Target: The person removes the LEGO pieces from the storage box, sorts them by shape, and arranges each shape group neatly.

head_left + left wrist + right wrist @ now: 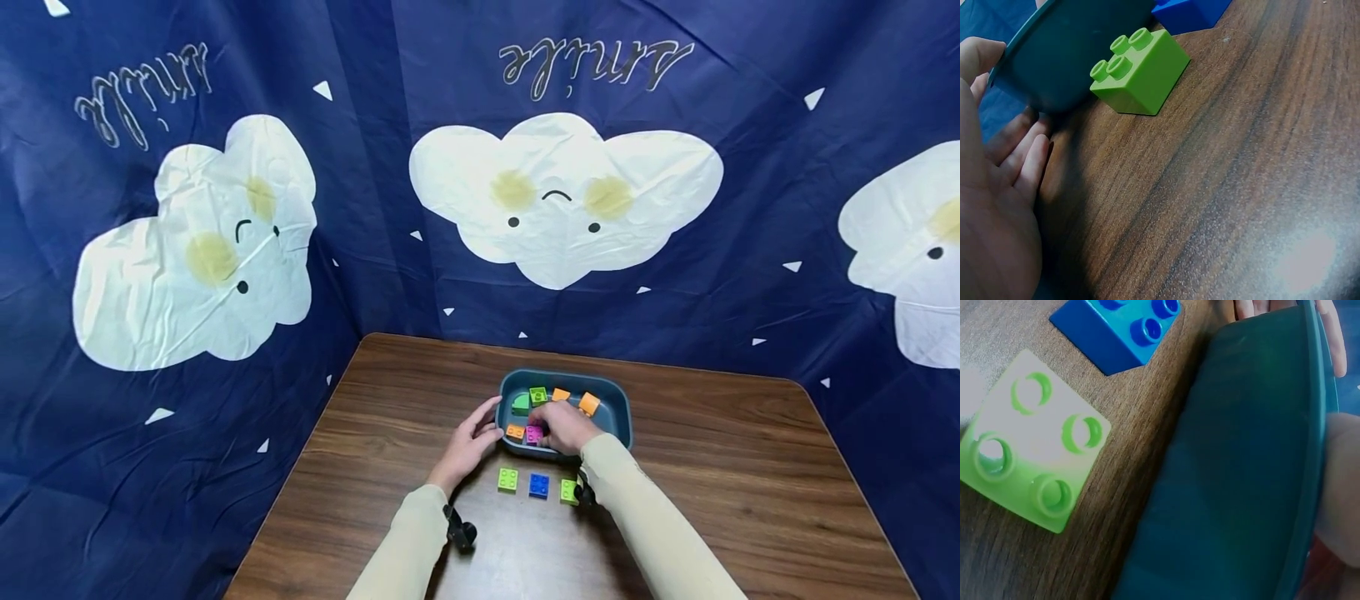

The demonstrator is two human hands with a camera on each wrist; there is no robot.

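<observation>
A dark teal tray (618, 392) stands on the table with several bricks in it. My left hand (467, 446) holds the tray's left end, with a bent digit on the rim and other fingers low against the outside wall. Inside the tray, my right hand (567, 427) pinches a magenta brick (533, 435) between thumb and finger. An orange brick (514, 432) lies just left of it. Behind them are a green rounded block (521, 404), a lime brick (537, 396) and orange pieces (589, 404). In the right wrist view, the tray wall hides the right fingertips.
Before the tray, a lime brick (507, 480), a blue brick (538, 486) and another lime brick (568, 492) form a row on the wooden table (750, 467). The last lies beside my right wrist. A navy curtain (360, 208) with clouds hangs behind the table.
</observation>
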